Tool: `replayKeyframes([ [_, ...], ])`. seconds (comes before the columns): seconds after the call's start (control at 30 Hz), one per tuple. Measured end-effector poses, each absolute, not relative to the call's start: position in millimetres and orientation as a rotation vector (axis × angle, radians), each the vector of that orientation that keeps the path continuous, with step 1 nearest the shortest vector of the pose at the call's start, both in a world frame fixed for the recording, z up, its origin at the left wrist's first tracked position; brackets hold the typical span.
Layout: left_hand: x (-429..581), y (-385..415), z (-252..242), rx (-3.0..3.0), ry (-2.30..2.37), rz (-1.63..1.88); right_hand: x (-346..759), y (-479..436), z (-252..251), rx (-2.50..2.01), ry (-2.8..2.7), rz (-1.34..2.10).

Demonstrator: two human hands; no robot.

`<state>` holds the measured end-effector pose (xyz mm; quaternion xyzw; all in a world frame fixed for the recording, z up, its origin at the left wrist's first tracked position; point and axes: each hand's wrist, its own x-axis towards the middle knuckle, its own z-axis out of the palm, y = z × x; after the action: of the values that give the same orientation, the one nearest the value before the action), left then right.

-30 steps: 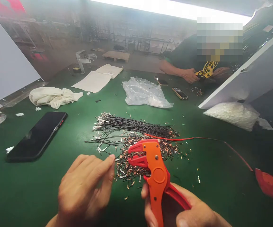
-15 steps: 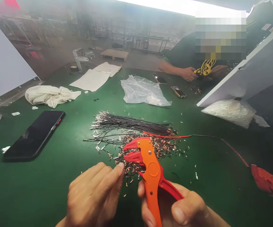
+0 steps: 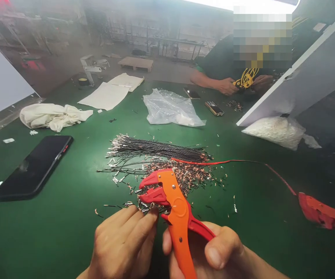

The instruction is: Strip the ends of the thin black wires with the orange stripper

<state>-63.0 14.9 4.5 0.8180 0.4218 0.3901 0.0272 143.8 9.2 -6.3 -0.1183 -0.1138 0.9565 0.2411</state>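
Note:
My right hand (image 3: 225,252) is wrapped round the handles of an orange and red wire stripper (image 3: 179,205). The tool's jaws are apart and point left, over a pile of short wire scraps (image 3: 189,176) with copper ends. Just below the jaws is my left hand (image 3: 126,240), its fingers curled and closed; whatever they pinch is hidden from me. Behind the tool lies a bundle of black wires (image 3: 158,149) with metal terminals on the left ends and bare copper on the right. A few single wires (image 3: 121,169) lie in front of the bundle.
On the green table are a black phone (image 3: 35,166), a white cloth (image 3: 54,116), paper (image 3: 106,95) and a clear plastic bag (image 3: 173,108). A red strip (image 3: 228,161) leads to another red tool (image 3: 324,211). A co-worker's hand (image 3: 227,86) holds yellow cable beyond a white panel (image 3: 295,73).
My left hand has moved right, its fingertips now beneath the stripper's jaws. The stripper has tipped slightly left in my right hand. The whole view has shifted a little.

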Motion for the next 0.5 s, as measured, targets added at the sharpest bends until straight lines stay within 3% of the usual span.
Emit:
replayKeyframes([
  [0.27, -61.9, 13.7, 1.1, 2.555, 1.275, 1.242, 143.4, 9.7, -3.2, -0.345, -0.309, 2.578],
  [0.5, -67.4, 11.5, -0.2, 2.626, 1.278, 1.030, 139.6, 6.4, -6.5, -0.335, -0.342, 2.512],
])
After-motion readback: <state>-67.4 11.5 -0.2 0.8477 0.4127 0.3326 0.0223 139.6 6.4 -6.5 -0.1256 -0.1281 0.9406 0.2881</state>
